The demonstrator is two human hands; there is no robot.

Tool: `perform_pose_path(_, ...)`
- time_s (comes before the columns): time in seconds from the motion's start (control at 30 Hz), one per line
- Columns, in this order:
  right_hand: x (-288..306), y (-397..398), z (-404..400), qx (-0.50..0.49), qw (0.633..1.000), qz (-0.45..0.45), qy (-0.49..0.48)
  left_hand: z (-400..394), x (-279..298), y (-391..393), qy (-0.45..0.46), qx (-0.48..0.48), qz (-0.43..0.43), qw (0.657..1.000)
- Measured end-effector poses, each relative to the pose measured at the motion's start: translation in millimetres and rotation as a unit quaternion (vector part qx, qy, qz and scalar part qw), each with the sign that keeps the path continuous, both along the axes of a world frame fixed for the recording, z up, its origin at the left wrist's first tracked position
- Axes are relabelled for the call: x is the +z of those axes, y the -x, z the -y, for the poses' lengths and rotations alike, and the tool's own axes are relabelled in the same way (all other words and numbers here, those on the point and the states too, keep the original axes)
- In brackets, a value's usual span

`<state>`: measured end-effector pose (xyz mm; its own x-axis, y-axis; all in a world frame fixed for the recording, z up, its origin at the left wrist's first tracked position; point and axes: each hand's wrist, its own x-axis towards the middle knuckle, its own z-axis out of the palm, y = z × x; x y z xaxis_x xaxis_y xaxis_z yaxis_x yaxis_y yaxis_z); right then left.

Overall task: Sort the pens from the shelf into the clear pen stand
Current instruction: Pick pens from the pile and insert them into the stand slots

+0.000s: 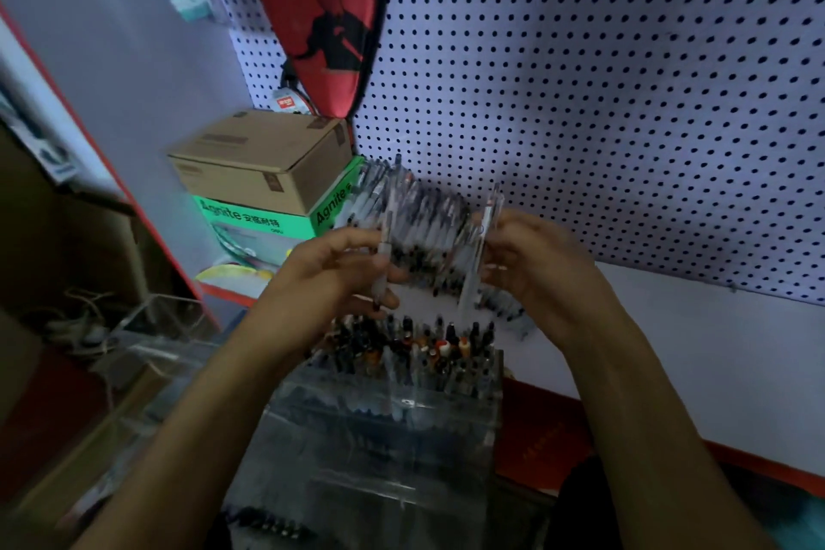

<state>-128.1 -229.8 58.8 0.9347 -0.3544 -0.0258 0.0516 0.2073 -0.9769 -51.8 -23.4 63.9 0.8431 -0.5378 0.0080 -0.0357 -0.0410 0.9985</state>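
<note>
The clear pen stand (393, 411) sits nearest the camera with pens (424, 348) upright in its rear row, and a heap of loose pens (415, 214) lies behind it on the shelf (696, 326) against the pegboard (602, 80). Above the stand, the left hand (321, 277) and right hand (535, 263) each hold 1 pen upright. To the left, 2 boxes are stacked, the cardboard box (263, 156) on the lower box (268, 219), with a racket cover (312, 13) hanging behind them.
</note>
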Motion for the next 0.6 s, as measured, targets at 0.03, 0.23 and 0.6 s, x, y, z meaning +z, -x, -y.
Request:
perform_pose_path(0.03,5,-1,-9,0.001,1.0,0.004,0.008,-10,-4,2,0.011,0.014,-0.015,1.0)
perform_pose_path(0.23,24,-19,-71,0.037,0.999,0.01,-0.01,-58,-29,4,0.079,0.092,-0.065,0.99)
perform_pose_path(0.6,17,-59,-134,0.051,0.943,0.041,0.326,-108,-60,-16,0.0,0.235,0.111,0.966)
